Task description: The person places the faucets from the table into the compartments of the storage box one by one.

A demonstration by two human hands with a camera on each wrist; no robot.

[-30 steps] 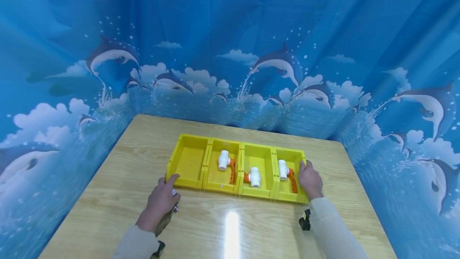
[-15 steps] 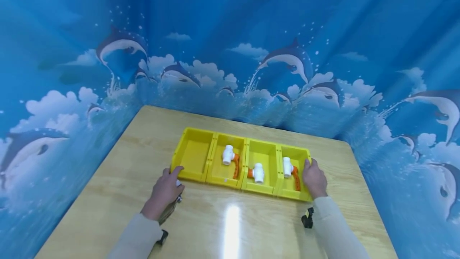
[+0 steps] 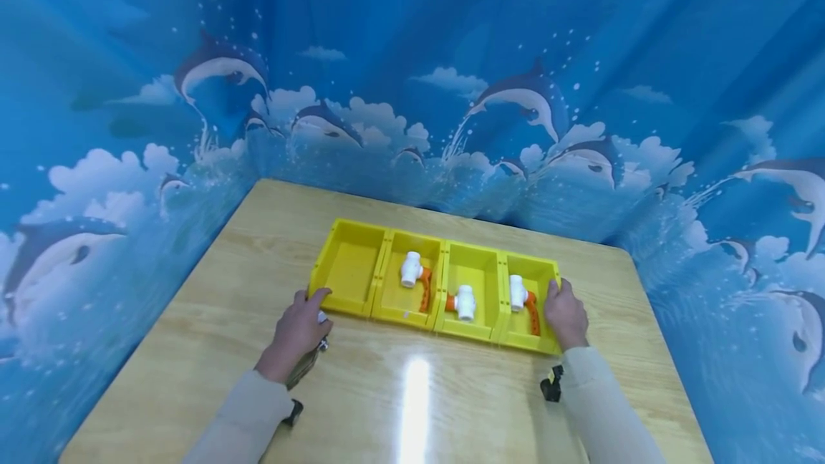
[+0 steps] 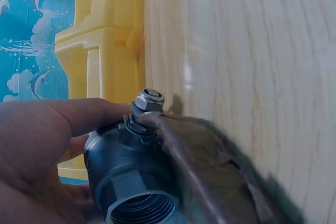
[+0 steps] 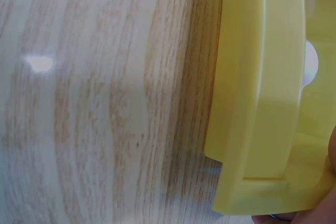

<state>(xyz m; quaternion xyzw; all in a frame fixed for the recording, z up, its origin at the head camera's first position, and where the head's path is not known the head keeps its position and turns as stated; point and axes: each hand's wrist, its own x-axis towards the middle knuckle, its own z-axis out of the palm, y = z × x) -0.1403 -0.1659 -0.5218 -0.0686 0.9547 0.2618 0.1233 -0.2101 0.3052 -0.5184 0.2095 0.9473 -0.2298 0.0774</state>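
Note:
Four yellow plastic bins joined in a row, the leftmost bin (image 3: 351, 263) bare inside, lie on the wooden table. The other bins each hold a white plastic ball valve with an orange handle: one valve (image 3: 411, 269), a second valve (image 3: 465, 303) and a third valve (image 3: 518, 293). My left hand (image 3: 295, 334) holds a metal ball valve (image 4: 131, 166) with a threaded opening and a brown, wrapped-looking lever (image 4: 205, 161), its fingertips by the row's near left corner. My right hand (image 3: 566, 315) grips the right end wall, thumb inside.
The wooden table (image 3: 361, 392) extends on every side of the bins, with a bright light reflection in front. A blue dolphin-print curtain (image 3: 399, 77) encloses its back and sides. Black wrist devices, including a right wrist mount (image 3: 551, 384), hang below the sleeves.
The head view has tilted slightly, so table, bins and hands all appear higher and a little further right. Both hands keep their places at the bins.

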